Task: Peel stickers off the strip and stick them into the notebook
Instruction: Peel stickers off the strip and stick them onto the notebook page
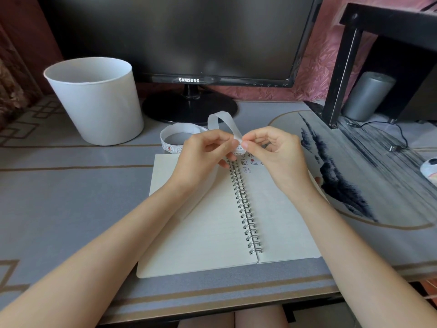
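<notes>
White paper strip (222, 121) arched up in a loop behind the pinch, its far end curling into a coil that lay on the grey table (71, 185) to the left of the grip. Both hands met above the top of the spiral notebook (212, 221): the left hand (203, 152) held the strip's near end from the left, and the right hand (274, 150) pinched it narrowly between thumb and forefinger. Just below the pinch, small stickers (248, 165) sat on the notebook's right page. A white bucket (97, 102) stood well left of the grip, a monitor (179, 39) behind it.
</notes>
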